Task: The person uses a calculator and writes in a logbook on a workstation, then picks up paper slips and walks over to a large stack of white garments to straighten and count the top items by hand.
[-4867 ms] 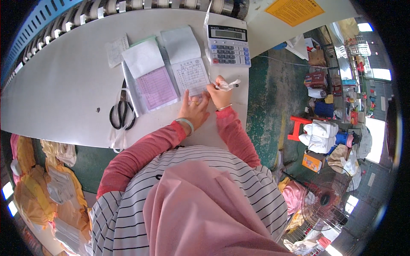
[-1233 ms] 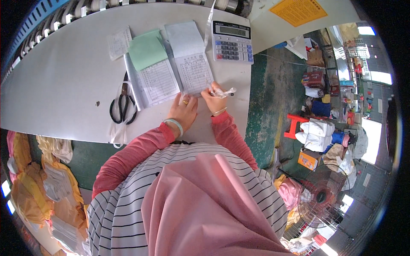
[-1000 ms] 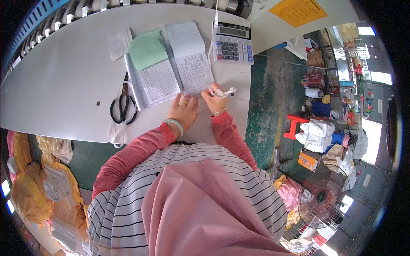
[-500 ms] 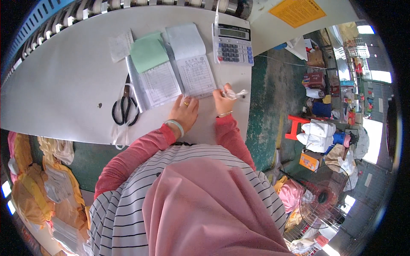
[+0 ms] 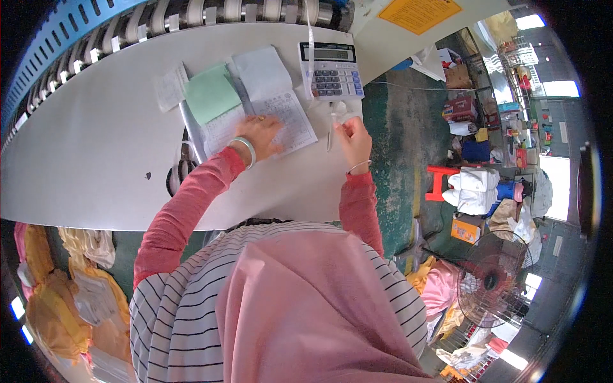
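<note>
My left hand [image 5: 258, 135], smeared by motion, reaches over the lower pages of an open receipt book [image 5: 295, 127] with its fingers apart. Green sheets [image 5: 212, 94] are folded up on the book's left half, and a pale blue-white sheet [image 5: 263, 73] is turned up on its right. My right hand [image 5: 355, 142] is closed in a pinch beside a clear plastic strip [image 5: 339, 111]; what is between the fingertips is hidden. A thin pen [image 5: 329, 141] shows just left of them. Black-handled scissors [image 5: 183, 169] are partly covered by my left forearm.
A calculator [image 5: 330, 75] sits at the table's far right, with a white ribbon [image 5: 311, 48] hanging across it. A row of metal rollers [image 5: 220, 14] runs along the back. Beyond the right edge stand a red stool [image 5: 437, 183] and a fan [image 5: 490, 279].
My left hand has moved up and left from the book's lower edge onto its pages. My right hand has moved right, and the pen has come away from its grip.
</note>
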`<state>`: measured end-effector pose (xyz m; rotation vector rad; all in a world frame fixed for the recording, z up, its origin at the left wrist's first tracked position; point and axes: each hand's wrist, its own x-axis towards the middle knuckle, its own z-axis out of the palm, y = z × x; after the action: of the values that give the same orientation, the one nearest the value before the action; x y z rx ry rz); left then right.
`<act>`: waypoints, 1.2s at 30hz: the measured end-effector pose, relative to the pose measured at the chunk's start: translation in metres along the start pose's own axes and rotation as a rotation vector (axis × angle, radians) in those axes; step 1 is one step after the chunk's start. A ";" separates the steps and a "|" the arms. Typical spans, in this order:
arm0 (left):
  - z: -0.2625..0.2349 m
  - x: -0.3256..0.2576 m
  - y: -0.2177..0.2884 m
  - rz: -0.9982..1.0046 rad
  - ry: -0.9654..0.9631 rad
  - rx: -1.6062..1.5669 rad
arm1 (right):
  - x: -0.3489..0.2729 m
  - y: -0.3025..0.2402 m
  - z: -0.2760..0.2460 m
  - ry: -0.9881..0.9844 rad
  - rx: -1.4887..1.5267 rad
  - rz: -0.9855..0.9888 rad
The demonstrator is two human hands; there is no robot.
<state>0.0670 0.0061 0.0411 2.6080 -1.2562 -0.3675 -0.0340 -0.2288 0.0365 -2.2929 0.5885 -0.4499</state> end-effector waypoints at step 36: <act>-0.014 -0.055 -0.015 -0.166 0.185 -0.606 | -0.033 -0.011 0.038 -0.198 0.551 0.305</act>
<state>0.0489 0.0600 0.0570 2.1616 -0.7218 -0.4409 -0.0407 -0.1832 0.0139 -1.6660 0.6116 -0.1984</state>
